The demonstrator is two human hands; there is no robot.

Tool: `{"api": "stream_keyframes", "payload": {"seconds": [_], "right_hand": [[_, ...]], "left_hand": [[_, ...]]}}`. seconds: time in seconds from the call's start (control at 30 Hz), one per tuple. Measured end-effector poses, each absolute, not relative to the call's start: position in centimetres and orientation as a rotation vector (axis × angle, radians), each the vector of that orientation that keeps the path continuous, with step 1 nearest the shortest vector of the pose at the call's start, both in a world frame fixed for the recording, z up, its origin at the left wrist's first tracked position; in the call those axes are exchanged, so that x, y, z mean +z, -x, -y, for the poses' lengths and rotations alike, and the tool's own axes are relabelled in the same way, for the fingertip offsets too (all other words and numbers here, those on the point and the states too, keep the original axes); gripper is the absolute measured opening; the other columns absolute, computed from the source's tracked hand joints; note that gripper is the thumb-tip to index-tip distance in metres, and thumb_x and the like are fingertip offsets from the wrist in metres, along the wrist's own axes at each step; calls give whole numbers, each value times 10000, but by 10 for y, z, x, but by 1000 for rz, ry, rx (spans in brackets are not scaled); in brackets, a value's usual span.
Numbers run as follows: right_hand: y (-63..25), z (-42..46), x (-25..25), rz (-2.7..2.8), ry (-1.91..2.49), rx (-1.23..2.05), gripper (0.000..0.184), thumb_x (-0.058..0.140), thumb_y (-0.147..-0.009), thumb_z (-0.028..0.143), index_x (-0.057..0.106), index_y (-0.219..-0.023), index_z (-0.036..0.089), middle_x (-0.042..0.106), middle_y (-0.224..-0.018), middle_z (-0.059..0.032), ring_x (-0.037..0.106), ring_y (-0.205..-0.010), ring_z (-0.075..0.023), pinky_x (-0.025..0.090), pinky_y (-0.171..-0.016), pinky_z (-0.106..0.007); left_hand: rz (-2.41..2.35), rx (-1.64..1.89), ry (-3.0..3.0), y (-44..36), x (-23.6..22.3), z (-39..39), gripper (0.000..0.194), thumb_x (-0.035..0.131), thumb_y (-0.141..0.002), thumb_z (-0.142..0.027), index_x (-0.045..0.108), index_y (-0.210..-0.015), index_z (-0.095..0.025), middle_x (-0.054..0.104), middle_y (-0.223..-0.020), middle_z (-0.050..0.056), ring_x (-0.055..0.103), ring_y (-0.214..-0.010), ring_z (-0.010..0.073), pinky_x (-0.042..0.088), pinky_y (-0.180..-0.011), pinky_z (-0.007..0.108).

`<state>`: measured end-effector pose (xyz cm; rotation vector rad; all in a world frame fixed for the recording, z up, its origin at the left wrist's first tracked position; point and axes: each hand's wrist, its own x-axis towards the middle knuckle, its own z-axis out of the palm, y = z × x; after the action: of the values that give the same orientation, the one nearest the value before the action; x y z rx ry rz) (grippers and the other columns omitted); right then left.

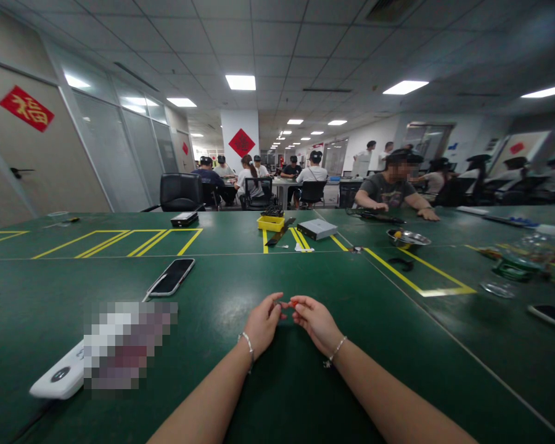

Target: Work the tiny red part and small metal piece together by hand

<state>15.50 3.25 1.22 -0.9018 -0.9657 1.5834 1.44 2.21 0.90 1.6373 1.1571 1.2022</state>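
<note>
Fingers (pixel 280 301) of the left hand (pixel 263 324) and right hand (pixel 315 324) are pinching a small orange object (pixel 293 303) (too small to identify) at 12 o'clock, forearms (pixel 203 407) resting on the green surface (pixel 240 277) for steadiness.

The single head-worn view looks forward and down over the green desk (pixel 213 277), close above the left hand (pixel 261 324) and right hand (pixel 317 324) at bottom centre. Its wide angle also takes in the far room (pixel 277 160) across the upper frame.
</note>
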Motion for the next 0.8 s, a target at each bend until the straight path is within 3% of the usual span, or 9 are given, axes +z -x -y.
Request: {"api": "stream_keyframes", "payload": {"seconds": [0.13, 0.37, 0.5, 0.7, 0.8], "right_hand": [[-155, -32, 12, 981, 908, 1577, 240, 639, -580, 244, 568, -788, 148, 585, -745, -21, 486, -551, -60, 385, -572, -228], [-155, -32, 13, 979, 945, 1548, 233, 637, -593, 326, 556, -712, 144, 559, -649, -1, 476, -524, -59, 375, -542, -220], [-155, -33, 13, 972, 940, 1565, 237, 612, -616, 365, 547, -661, 142, 539, -607, 7, 480, -527, -64, 376, -548, -226], [-156, -33, 12, 989, 910, 1597, 247, 659, -566, 274, 578, -761, 146, 578, -703, -14, 502, -563, -71, 394, -607, -251], [-156, -33, 12, 983, 906, 1604, 253, 659, -557, 249, 585, -776, 147, 586, -737, -21, 506, -571, -71, 397, -618, -253]], "left_hand": [[-1183, 1190, -1684, -14, 12, -21, 236, 362, -785, -274, 499, -959, -193, 593, -895, 18, 570, -695, 100, 434, -667, 238], [-1362, 1174, -1711, -15, 18, -19, 92, 528, -667, -236, 525, -740, -180, 516, -590, -52, 469, -544, 79, 366, -529, 189], [-1350, 1168, -1712, -16, 18, -18, 129, 572, -624, -232, 503, -719, -179, 498, -581, -64, 436, -525, 69, 340, -505, 178], [-1434, 1151, -1782, -17, 13, -18, 273, 659, -535, -263, 423, -646, -183, 452, -554, -78, 398, -508, 70, 314, -486, 183], [-1395, 1159, -1833, -17, 11, -19, 280, 658, -545, -250, 410, -657, -185, 504, -636, -63, 430, -551, 75, 333, -521, 189]]}}
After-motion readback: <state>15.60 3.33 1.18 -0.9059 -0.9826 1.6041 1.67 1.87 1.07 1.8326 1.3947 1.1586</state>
